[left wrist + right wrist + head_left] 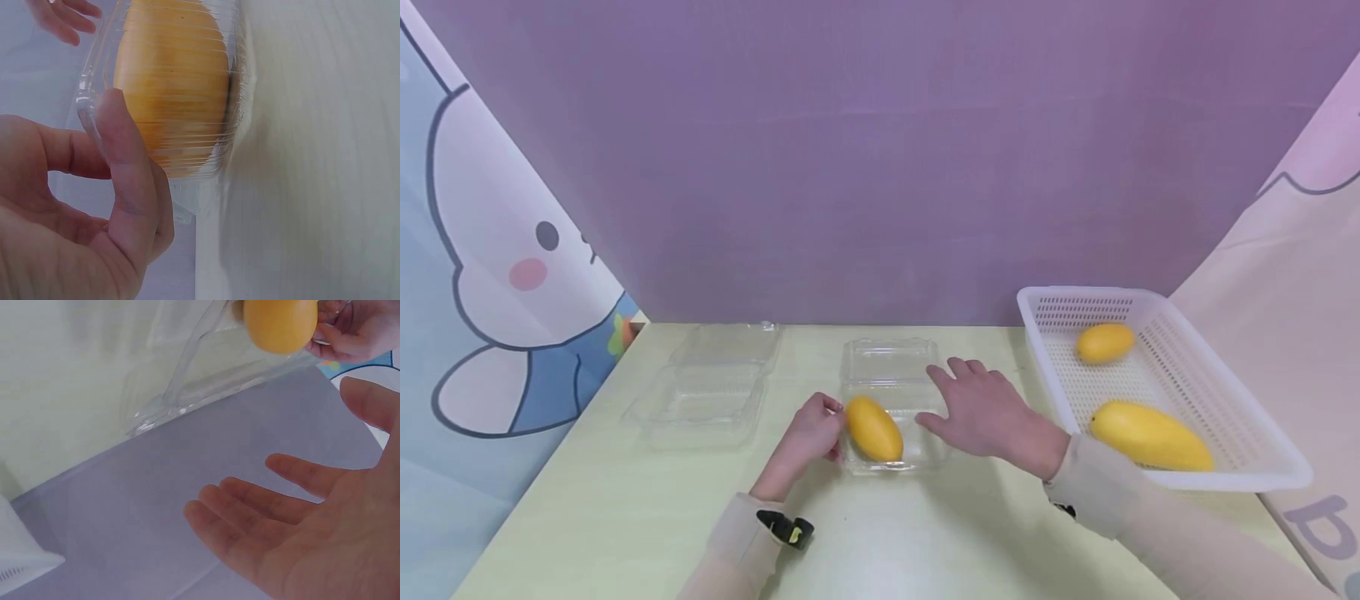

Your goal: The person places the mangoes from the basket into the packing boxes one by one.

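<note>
Only the head view gets the whole spread: one mango (874,429) sitting in the left half of a clear container (928,448) on the counter (880,550), a second clear container (700,404) off to the left, and a white basket (1240,481) on the right with a small mango (1105,342) and a longer one (1150,436) in it.

The left wrist cam shows what that one hides: the left hand (814,427) has its fingers pinched on the container's edge, mango right behind the ribbed wall. Can't tell if a fingertip touches the fruit.

Right wrist cam shows the palm side of the right hand (981,410), fingers loosely spread, holding nothing. From that hand, the mango's to the left, near but not touching.
</note>
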The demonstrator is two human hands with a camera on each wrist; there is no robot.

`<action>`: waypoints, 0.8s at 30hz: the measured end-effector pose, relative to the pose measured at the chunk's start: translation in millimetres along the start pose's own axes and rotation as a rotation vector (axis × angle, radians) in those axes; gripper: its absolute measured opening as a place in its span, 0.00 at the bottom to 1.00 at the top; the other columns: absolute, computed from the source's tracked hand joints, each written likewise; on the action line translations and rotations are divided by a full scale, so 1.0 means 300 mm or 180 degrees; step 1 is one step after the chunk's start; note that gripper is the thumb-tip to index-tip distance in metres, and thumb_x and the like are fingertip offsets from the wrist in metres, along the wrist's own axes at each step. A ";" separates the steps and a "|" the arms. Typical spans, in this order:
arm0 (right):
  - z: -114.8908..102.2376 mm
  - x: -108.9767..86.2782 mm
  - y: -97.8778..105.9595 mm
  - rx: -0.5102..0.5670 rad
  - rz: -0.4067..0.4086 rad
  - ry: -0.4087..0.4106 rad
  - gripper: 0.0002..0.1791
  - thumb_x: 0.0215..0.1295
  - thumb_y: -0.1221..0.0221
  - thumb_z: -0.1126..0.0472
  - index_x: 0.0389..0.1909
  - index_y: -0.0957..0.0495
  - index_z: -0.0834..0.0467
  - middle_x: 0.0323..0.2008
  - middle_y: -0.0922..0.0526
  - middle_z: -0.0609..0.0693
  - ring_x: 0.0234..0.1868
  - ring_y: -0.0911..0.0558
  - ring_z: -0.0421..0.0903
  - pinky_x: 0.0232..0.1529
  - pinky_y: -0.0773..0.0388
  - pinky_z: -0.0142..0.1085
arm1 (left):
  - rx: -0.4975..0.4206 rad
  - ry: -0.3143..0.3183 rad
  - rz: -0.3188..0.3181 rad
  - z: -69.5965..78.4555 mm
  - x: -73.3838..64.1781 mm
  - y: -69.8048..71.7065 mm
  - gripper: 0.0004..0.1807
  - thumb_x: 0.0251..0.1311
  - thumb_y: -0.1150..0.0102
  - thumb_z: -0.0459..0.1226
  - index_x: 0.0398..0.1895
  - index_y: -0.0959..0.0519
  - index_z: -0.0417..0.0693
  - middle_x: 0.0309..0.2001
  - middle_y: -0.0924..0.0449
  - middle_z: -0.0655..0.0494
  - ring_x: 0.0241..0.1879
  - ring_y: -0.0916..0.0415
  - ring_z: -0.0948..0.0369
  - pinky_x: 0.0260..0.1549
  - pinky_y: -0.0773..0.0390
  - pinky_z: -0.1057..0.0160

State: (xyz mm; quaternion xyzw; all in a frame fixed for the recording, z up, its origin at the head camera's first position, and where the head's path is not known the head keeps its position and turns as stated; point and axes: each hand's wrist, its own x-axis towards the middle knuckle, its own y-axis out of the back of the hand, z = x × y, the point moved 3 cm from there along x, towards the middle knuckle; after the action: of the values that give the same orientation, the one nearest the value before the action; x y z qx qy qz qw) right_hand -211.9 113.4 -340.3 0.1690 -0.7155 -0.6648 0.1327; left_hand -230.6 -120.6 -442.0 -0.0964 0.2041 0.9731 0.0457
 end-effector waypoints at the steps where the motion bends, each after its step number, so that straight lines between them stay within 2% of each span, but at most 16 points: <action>1: 0.005 0.000 0.006 -0.0002 0.0000 -0.0001 0.39 0.70 0.44 0.38 0.72 0.33 0.60 0.68 0.31 0.66 0.67 0.30 0.66 0.60 0.29 0.60 | 0.0005 -0.0008 -0.0006 -0.001 0.000 0.000 0.14 0.67 0.51 0.33 0.51 0.31 0.34 0.24 0.28 0.47 0.15 0.27 0.57 0.19 0.19 0.61; 13: 0.095 -0.018 0.082 -0.0073 0.0136 -0.0088 0.40 0.70 0.44 0.38 0.72 0.34 0.62 0.68 0.31 0.67 0.67 0.31 0.68 0.61 0.30 0.62 | 0.0002 -0.0022 -0.0008 -0.002 0.004 -0.005 0.13 0.67 0.52 0.33 0.51 0.31 0.34 0.21 0.29 0.49 0.14 0.27 0.58 0.19 0.18 0.61; 18: 0.150 -0.018 0.103 0.0042 0.0208 -0.0169 0.39 0.70 0.43 0.40 0.71 0.33 0.63 0.66 0.29 0.67 0.66 0.30 0.68 0.58 0.29 0.63 | 0.0020 -0.0021 -0.0011 0.000 0.001 -0.006 0.13 0.69 0.52 0.33 0.51 0.31 0.34 0.22 0.28 0.47 0.14 0.27 0.57 0.19 0.19 0.61; 24: 0.210 0.002 0.108 0.0236 0.0166 -0.0281 0.40 0.70 0.43 0.40 0.72 0.34 0.65 0.67 0.30 0.68 0.66 0.31 0.70 0.60 0.31 0.65 | 0.0035 -0.0019 -0.0015 0.003 -0.007 -0.004 0.13 0.69 0.51 0.33 0.52 0.32 0.33 0.23 0.27 0.46 0.15 0.27 0.57 0.19 0.19 0.61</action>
State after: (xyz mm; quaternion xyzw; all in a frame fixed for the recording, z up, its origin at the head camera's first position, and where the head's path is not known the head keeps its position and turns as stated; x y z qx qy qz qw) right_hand -240.7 172.0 -313.1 0.1257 -0.7490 -0.6409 0.1120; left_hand -228.6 -119.3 -441.4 -0.0938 0.2092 0.9721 0.0492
